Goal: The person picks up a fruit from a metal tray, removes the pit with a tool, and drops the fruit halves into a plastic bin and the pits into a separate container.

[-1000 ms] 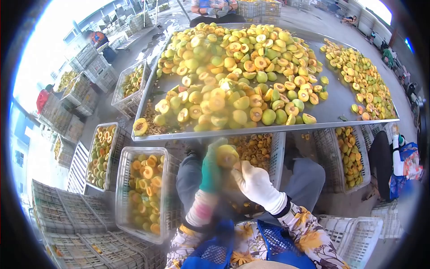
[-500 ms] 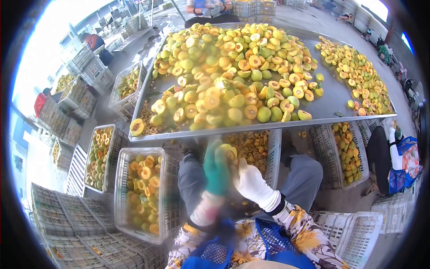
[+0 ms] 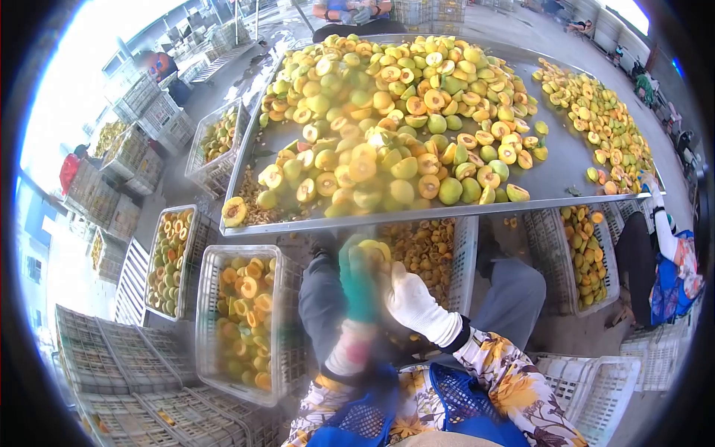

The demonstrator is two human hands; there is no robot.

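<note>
Just below the metal table (image 3: 566,186) edge, the left hand (image 3: 357,279) clasps 1 yellow fruit (image 3: 375,252); the right hand (image 3: 412,302) presses beside it, grip seemingly closed, blurred.

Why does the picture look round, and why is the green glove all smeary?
In the head view, a fisheye lens bends the metal table into a curve and leaves black corners. The green-gloved left hand and the yellow fruit it holds are blurred, while the white-gloved right hand looks sharper. Daylight at the upper left washes out to white glare; the fruit pile is brightly lit.
</note>
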